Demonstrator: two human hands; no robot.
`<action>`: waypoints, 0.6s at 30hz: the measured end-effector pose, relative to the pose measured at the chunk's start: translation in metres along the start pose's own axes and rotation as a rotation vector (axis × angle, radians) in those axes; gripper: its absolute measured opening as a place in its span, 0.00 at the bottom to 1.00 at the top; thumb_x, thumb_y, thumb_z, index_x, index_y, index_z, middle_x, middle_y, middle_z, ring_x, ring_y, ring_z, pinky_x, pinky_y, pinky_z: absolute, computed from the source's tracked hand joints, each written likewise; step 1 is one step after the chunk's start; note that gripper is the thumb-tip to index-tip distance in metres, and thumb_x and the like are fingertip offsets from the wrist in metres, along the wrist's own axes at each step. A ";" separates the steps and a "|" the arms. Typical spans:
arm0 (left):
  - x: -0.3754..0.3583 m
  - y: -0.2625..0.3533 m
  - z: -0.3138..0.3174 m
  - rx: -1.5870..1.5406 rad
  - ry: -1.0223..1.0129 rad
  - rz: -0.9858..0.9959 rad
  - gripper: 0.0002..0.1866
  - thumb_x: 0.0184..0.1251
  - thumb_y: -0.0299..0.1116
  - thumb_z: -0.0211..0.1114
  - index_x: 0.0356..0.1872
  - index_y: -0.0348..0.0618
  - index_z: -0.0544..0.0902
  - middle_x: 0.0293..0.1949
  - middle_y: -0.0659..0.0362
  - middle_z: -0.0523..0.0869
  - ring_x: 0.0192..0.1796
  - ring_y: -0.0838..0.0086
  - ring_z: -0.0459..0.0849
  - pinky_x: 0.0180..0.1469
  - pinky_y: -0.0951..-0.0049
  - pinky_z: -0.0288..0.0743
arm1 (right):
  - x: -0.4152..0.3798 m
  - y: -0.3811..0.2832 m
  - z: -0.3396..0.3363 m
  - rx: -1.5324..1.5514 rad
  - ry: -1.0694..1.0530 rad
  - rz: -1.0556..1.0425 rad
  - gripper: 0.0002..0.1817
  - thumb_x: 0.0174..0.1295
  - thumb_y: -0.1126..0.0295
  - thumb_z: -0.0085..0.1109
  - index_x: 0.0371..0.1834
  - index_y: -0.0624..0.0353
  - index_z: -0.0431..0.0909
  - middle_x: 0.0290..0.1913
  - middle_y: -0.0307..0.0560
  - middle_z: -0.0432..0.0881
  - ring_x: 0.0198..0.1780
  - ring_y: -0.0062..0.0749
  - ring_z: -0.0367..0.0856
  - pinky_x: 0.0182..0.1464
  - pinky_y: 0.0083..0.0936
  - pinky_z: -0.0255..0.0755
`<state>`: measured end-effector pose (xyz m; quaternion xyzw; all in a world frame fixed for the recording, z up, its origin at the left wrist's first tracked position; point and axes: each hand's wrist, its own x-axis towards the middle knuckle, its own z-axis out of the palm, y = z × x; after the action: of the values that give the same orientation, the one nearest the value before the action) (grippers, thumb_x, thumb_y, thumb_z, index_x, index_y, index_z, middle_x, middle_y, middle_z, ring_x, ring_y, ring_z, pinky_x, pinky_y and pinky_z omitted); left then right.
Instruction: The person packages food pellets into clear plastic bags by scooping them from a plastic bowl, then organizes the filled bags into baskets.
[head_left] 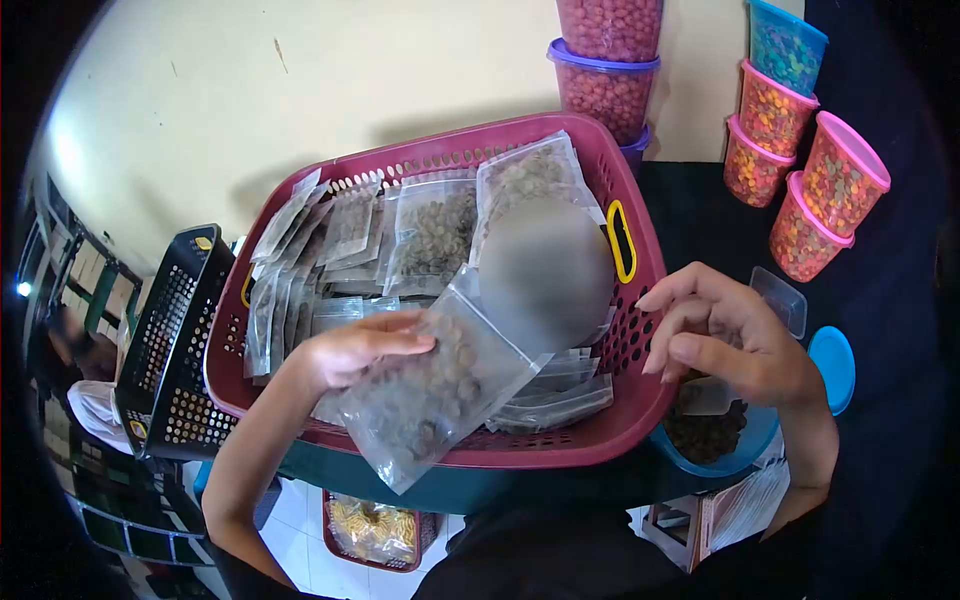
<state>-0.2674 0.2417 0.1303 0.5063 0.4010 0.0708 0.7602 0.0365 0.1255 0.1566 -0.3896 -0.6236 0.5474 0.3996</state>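
Note:
My left hand (365, 350) is closed on the edge of a clear zip bag (425, 390) partly filled with brownish round pieces, tilted above the maroon basket (640, 400). In the basket stand many similar filled bags (435, 230), in rows. My right hand (735, 330) hovers to the right of the basket with fingers apart and bent, and I see nothing in it. Below it sits a blue tub (765, 435) of dark brown pieces (705, 435), with a clear plastic scoop (705, 397) in it. A round grey blur hides part of the basket's contents.
Tubs of pink pieces (605, 95) are stacked behind the basket. Tubs of orange and mixed pieces (830, 190) stand at the right. A blue lid (832, 370) and a clear container (780, 300) lie near my right hand. Black baskets (180, 340) are at the left.

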 end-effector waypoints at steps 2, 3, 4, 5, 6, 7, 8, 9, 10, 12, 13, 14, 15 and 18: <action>0.021 -0.002 -0.010 0.095 0.051 -0.057 0.33 0.52 0.37 0.60 0.58 0.36 0.57 0.52 0.53 0.69 0.52 0.69 0.68 0.53 0.70 0.62 | 0.001 0.002 -0.001 -0.016 0.010 -0.019 0.16 0.57 0.71 0.47 0.46 0.66 0.61 0.30 0.45 0.75 0.33 0.21 0.73 0.37 0.17 0.67; 0.030 0.002 -0.009 0.192 0.101 -0.121 0.35 0.51 0.41 0.61 0.59 0.39 0.56 0.54 0.53 0.67 0.57 0.68 0.64 0.57 0.70 0.57 | 0.002 0.003 -0.002 -0.026 0.023 -0.035 0.15 0.57 0.71 0.48 0.45 0.66 0.62 0.30 0.45 0.76 0.33 0.21 0.74 0.37 0.17 0.67; 0.033 0.015 0.005 0.346 0.050 -0.141 0.38 0.51 0.46 0.60 0.60 0.40 0.54 0.57 0.53 0.63 0.61 0.69 0.58 0.59 0.71 0.53 | 0.003 0.003 -0.003 -0.035 0.026 -0.038 0.15 0.57 0.71 0.48 0.45 0.66 0.62 0.30 0.45 0.76 0.33 0.21 0.74 0.37 0.17 0.67; 0.042 0.019 0.011 0.349 0.048 -0.134 0.38 0.51 0.46 0.60 0.60 0.40 0.54 0.57 0.53 0.63 0.61 0.69 0.58 0.59 0.71 0.53 | 0.003 0.005 -0.005 -0.178 0.017 -0.092 0.14 0.56 0.72 0.48 0.44 0.65 0.64 0.29 0.45 0.76 0.33 0.21 0.74 0.36 0.17 0.68; 0.052 0.022 0.016 0.512 -0.046 -0.129 0.38 0.51 0.47 0.59 0.60 0.40 0.53 0.57 0.52 0.63 0.60 0.69 0.58 0.59 0.72 0.53 | 0.004 0.006 -0.006 -0.320 0.009 -0.145 0.12 0.55 0.72 0.49 0.42 0.65 0.66 0.29 0.45 0.77 0.33 0.22 0.75 0.35 0.18 0.68; 0.061 0.024 0.022 0.675 -0.141 -0.125 0.38 0.52 0.48 0.58 0.61 0.41 0.53 0.57 0.52 0.63 0.60 0.69 0.58 0.59 0.73 0.53 | 0.004 0.006 -0.006 -0.324 0.014 -0.145 0.12 0.55 0.72 0.49 0.42 0.65 0.66 0.29 0.45 0.77 0.33 0.22 0.75 0.35 0.18 0.68; 0.069 0.025 0.030 0.678 -0.146 -0.124 0.38 0.52 0.48 0.58 0.61 0.41 0.53 0.57 0.52 0.63 0.60 0.69 0.58 0.59 0.73 0.53 | 0.006 0.006 -0.005 -0.412 0.000 -0.191 0.11 0.54 0.73 0.50 0.40 0.65 0.68 0.28 0.45 0.77 0.33 0.22 0.76 0.34 0.18 0.69; 0.077 0.023 0.039 0.742 -0.181 -0.056 0.37 0.53 0.48 0.57 0.60 0.41 0.54 0.55 0.52 0.65 0.58 0.70 0.61 0.57 0.74 0.56 | 0.007 0.007 -0.005 -0.497 -0.016 -0.234 0.11 0.52 0.74 0.51 0.38 0.65 0.69 0.28 0.46 0.77 0.33 0.23 0.76 0.33 0.18 0.70; 0.081 0.022 0.044 0.805 -0.215 0.010 0.35 0.54 0.48 0.56 0.59 0.40 0.56 0.53 0.52 0.67 0.56 0.70 0.64 0.55 0.74 0.58 | 0.008 0.010 -0.005 -0.522 -0.039 -0.254 0.11 0.51 0.74 0.52 0.38 0.64 0.70 0.29 0.47 0.76 0.32 0.26 0.77 0.32 0.18 0.71; 0.086 0.021 0.043 0.740 -0.213 0.017 0.33 0.55 0.47 0.55 0.57 0.40 0.58 0.51 0.52 0.69 0.53 0.71 0.66 0.53 0.75 0.60 | 0.009 0.011 -0.002 -0.555 -0.073 -0.251 0.11 0.51 0.74 0.52 0.38 0.64 0.69 0.30 0.47 0.75 0.32 0.27 0.77 0.32 0.19 0.71; 0.091 0.021 0.043 0.676 -0.213 0.020 0.30 0.56 0.47 0.55 0.55 0.40 0.60 0.49 0.53 0.71 0.50 0.72 0.68 0.51 0.75 0.62 | 0.010 0.012 -0.003 -0.586 -0.105 -0.247 0.11 0.51 0.74 0.52 0.38 0.63 0.69 0.31 0.48 0.75 0.32 0.29 0.77 0.32 0.20 0.71; 0.093 0.020 0.042 0.612 -0.208 0.026 0.28 0.57 0.46 0.54 0.54 0.39 0.62 0.46 0.54 0.72 0.48 0.74 0.70 0.49 0.76 0.64 | 0.009 0.009 -0.002 -0.594 -0.122 -0.189 0.11 0.50 0.73 0.53 0.38 0.62 0.69 0.32 0.49 0.73 0.32 0.34 0.75 0.33 0.24 0.70; 0.092 0.016 0.041 0.611 -0.209 0.019 0.28 0.57 0.46 0.54 0.54 0.39 0.62 0.46 0.54 0.72 0.48 0.74 0.70 0.49 0.76 0.64 | 0.010 0.011 -0.003 -0.587 -0.122 -0.187 0.11 0.50 0.73 0.53 0.38 0.62 0.69 0.32 0.49 0.73 0.32 0.34 0.75 0.33 0.24 0.70; 0.084 -0.003 0.041 0.423 -0.117 -0.070 0.27 0.57 0.45 0.53 0.54 0.40 0.62 0.46 0.54 0.73 0.47 0.73 0.71 0.49 0.76 0.64 | 0.014 0.016 -0.002 -0.700 -0.152 -0.310 0.12 0.49 0.72 0.53 0.37 0.62 0.69 0.31 0.49 0.73 0.34 0.39 0.73 0.35 0.27 0.68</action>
<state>-0.1842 0.2538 0.0898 0.6438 0.3793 -0.0708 0.6608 0.0342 0.1410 0.1423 -0.3621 -0.8517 0.2622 0.2733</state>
